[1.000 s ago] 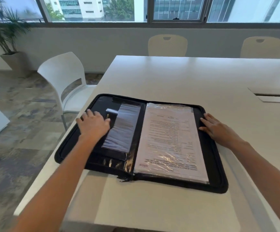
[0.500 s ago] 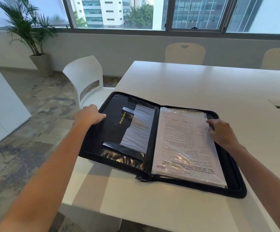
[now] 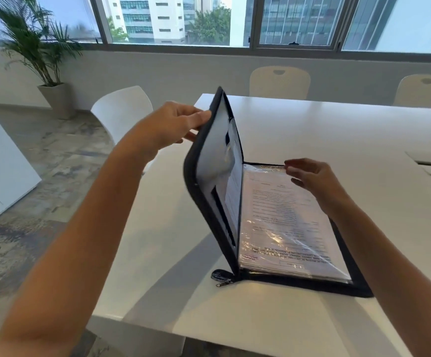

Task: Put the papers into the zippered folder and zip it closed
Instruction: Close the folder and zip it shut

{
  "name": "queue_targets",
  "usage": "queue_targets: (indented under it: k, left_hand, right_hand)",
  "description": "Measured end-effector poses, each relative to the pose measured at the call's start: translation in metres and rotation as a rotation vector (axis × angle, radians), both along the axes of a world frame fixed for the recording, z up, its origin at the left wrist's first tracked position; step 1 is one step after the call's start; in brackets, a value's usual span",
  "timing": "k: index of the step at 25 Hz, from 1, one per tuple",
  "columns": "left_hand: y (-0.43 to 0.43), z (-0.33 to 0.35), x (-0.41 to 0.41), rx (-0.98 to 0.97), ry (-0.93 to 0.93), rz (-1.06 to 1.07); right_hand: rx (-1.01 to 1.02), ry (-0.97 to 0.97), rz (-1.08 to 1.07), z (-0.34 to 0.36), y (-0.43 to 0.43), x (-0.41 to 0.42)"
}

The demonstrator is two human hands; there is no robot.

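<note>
At the left, the left hand (image 3: pixel 173 124) pinches the outer edge of the folder cover (image 3: pixel 217 181), fingers on its outer face and thumb underneath, and holds it raised close to upright; the grip is narrow, clamped on that black rim. The zippered folder (image 3: pixel 353 287) sits on the white table (image 3: pixel 338 130), near the corner closest to the camera; its right half lies flat, its left half stands over the spine. The papers (image 3: pixel 283 222), in a clear plastic sleeve, lie in that flat half, so the loading step looks done and the closing step is in hand. At the near end of the spine the zipper pull (image 3: pixel 222 279) lies on the table, the teeth not yet run. To the right, the right hand (image 3: pixel 314 179) hovers over the far edge of the papers, fingers loosely spread and holding nothing; whether the fingertips touch the sleeve I cannot tell.

The next move, I judge, calls for swinging the cover down onto the papers with the right hand out of the way, edges matched, then taking the pull and running it round the rim.

The folder's long axis runs along the spine, from the near table edge away toward the windows, leaning slightly left; the printed text reads upside down from here, so the page tops point toward the person.
</note>
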State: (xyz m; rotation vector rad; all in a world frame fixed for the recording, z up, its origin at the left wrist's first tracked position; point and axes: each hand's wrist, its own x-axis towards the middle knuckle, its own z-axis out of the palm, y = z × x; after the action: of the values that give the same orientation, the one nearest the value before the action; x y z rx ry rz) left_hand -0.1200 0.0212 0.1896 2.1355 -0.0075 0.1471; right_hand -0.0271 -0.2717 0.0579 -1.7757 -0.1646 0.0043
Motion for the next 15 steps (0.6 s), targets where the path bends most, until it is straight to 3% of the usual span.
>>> queue_targets:
  k: [5,9,15]
  left_hand:
    - [-0.058,-0.014,0.005,-0.024,0.014,-0.204]
    - [-0.091,-0.047,0.018,0.093,0.083,-0.305]
    - [-0.120,-0.104,0.031,0.541,0.176,-0.447]
  right_hand:
    - [0.178,0.017,0.024,0.045,-0.022,-0.028]
    - [0.266,0.053,-0.046,0.071,-0.048,-0.045]
    - [-0.003,0.324,-0.226,0.057,-0.100,-0.054]
